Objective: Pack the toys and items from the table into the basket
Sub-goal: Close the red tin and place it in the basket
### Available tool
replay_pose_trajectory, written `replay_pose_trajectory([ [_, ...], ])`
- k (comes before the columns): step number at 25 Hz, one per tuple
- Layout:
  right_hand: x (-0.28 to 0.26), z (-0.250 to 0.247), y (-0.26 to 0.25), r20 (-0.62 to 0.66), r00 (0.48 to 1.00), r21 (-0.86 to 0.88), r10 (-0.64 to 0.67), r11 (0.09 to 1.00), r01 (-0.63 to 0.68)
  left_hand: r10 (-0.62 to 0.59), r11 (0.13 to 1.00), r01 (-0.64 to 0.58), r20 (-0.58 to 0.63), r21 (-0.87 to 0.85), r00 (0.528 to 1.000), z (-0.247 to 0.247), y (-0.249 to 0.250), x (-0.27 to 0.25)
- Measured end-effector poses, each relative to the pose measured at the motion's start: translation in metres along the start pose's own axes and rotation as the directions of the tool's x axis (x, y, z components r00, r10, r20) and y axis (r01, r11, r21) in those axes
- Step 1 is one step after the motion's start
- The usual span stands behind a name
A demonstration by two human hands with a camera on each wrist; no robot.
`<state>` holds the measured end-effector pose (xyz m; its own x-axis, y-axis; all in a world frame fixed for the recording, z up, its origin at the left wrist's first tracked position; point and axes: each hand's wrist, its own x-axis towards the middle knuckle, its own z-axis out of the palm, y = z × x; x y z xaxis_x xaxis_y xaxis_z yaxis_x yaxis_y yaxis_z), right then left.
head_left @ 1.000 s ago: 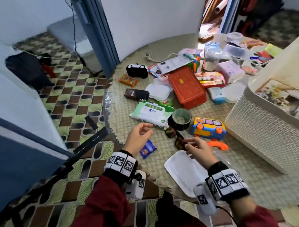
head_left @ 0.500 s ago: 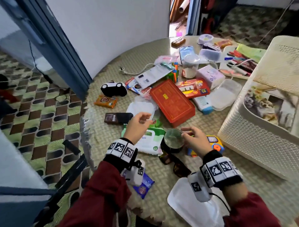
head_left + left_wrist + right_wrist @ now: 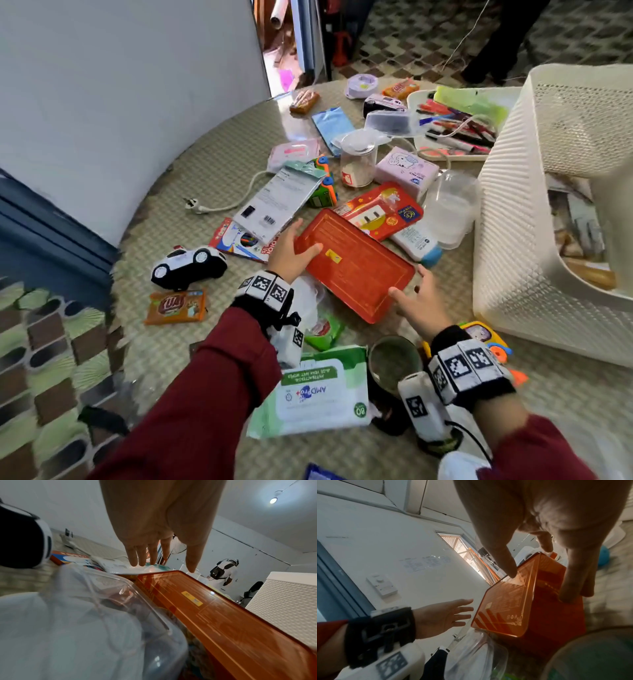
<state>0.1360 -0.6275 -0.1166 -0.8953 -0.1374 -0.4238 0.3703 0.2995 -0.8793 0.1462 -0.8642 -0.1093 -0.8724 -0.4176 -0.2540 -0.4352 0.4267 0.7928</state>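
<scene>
A flat red box [image 3: 352, 263] lies among the clutter in the middle of the round table. My left hand [image 3: 303, 240] is at its far left corner, thumb on the lid and fingers straight past the edge. The left wrist view shows those fingers [image 3: 142, 555] straight above the box [image 3: 223, 615]. At the near right corner my right hand [image 3: 411, 287] has its thumb [image 3: 508, 566] on the lid [image 3: 513, 601] and its fingers against the side. The white basket [image 3: 513, 240] stands to the right with papers inside.
A toy police car [image 3: 188, 263], a snack packet [image 3: 176, 306], a wet wipes pack [image 3: 318, 390], a tape roll [image 3: 392, 363] and a yellow toy [image 3: 479, 334] surround the hands. Behind the box are a jar [image 3: 358, 161], a pink tissue pack [image 3: 406, 169] and a pen tray [image 3: 455, 130].
Both hands have moved forward from the sunglasses and tape roll to the two ends of the red box. The head view has swung up and right.
</scene>
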Motion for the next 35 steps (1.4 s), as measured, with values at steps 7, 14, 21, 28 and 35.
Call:
replay_pose_trajectory([
  [7, 0.015, 0.012, 0.002, -0.019, 0.999, 0.011, 0.043, 0.999, -0.043, -0.13, 0.983, 0.149, 0.172, -0.107, 0.977, 0.009, -0.006, 0.045],
  [14, 0.005, 0.005, -0.014, -0.145, 0.988, -0.052, -0.061, 0.997, 0.054, 0.015, 0.995, -0.007, 0.076, -0.104, 0.997, -0.006, 0.022, 0.032],
  [21, -0.036, -0.015, -0.053, -0.354, 0.892, -0.01, -0.28, 0.955, 0.296, 0.082, 0.929, -0.083, -0.019, -0.361, 0.996, -0.029, 0.051, -0.018],
  [28, -0.095, -0.029, -0.054, -0.338, 0.843, 0.17, -0.418, 0.854, 0.491, 0.076, 0.776, -0.156, -0.155, -0.611, 0.985, -0.042, 0.053, -0.114],
  [35, -0.146, -0.048, -0.022, -0.307, 0.828, 0.124, -0.47, 0.843, 0.524, 0.024, 0.735, -0.202, -0.273, -0.647, 0.962, -0.033, 0.03, -0.206],
])
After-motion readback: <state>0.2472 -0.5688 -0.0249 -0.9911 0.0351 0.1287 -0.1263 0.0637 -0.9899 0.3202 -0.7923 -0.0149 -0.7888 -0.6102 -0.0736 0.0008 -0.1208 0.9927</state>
